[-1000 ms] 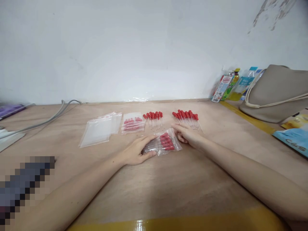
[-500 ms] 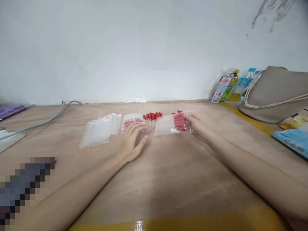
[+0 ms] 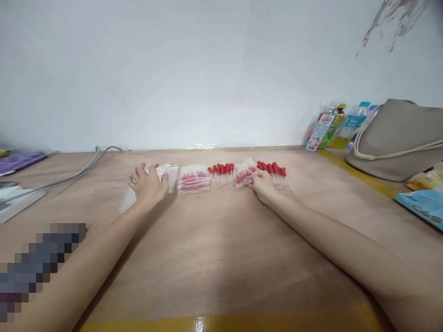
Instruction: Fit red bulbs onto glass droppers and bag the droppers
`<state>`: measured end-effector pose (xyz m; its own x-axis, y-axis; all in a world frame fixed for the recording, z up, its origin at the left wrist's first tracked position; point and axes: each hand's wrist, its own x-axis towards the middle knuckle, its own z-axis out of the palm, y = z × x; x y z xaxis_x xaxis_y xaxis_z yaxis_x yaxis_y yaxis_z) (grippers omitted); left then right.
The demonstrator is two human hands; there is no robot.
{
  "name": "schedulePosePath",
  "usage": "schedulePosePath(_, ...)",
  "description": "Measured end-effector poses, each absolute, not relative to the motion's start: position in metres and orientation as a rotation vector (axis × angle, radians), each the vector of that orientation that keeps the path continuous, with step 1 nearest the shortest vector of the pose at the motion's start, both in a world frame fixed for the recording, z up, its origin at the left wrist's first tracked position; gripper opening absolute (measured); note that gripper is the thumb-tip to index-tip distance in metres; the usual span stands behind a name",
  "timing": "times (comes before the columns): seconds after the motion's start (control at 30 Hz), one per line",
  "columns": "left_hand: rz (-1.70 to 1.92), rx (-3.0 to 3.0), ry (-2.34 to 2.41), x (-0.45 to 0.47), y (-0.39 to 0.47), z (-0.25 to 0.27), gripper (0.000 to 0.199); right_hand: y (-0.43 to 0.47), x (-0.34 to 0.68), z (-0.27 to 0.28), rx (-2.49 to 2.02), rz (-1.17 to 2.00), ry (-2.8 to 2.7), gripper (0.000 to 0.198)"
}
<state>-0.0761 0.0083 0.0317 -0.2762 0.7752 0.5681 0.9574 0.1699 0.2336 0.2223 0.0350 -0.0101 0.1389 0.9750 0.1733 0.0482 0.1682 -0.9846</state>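
My right hand (image 3: pixel 265 186) pinches the lower right corner of a clear plastic bag (image 3: pixel 245 172) with red-topped contents, low over the table. My left hand (image 3: pixel 148 184) is open, fingers spread and curved over a fanned stack of flat clear zip bags (image 3: pixel 128 199); whether it touches them I cannot tell. Between the hands lies a pile of filled bags (image 3: pixel 194 180), red showing through the plastic. Beside it is a row of droppers (image 3: pixel 223 171) with red bulbs and thin clear stems. More red-bulbed droppers (image 3: pixel 273 169) lie behind and right of my right hand.
A grey cable (image 3: pixel 79 171) runs along the left. A carton (image 3: pixel 320 133), bottles (image 3: pixel 353 123) and a beige drawstring bag (image 3: pixel 398 138) stand at the right. A blue packet (image 3: pixel 420 207) lies in front of them. Yellow tape (image 3: pixel 207 324) lines the near edge.
My left hand has moved left to the zip bags. My right hand has moved left and nearer the centre; its bag, stretched out flat before, is now bunched smaller. More droppers show on the right.
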Motion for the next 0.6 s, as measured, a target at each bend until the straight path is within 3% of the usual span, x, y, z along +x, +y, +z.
schedulePosePath(0.17,-0.370,-1.698,-2.495,-0.110,0.021,0.024,0.069,0.019,0.228,0.002,-1.405,1.238,-1.065,0.012)
schedulePosePath(0.27,-0.316,-1.731,-2.580,-0.123,0.028,0.012,0.070,0.010,0.249,0.015,-1.557,1.267,-1.196,0.018)
schedulePosePath(0.33,-0.364,-1.789,-2.510,-0.133,0.032,0.002,0.064,0.010,0.265,0.025,-1.745,1.079,-1.537,0.017)
schedulePosePath(0.5,-0.631,-2.190,-2.107,-0.156,0.041,-0.007,0.066,0.025,0.292,0.033,-1.915,0.105,-1.806,0.019)
schedulePosePath(0.6,-0.766,-2.360,-1.928,-0.154,0.040,0.012,0.063,0.034,0.292,0.027,-1.992,-0.003,-1.772,0.018)
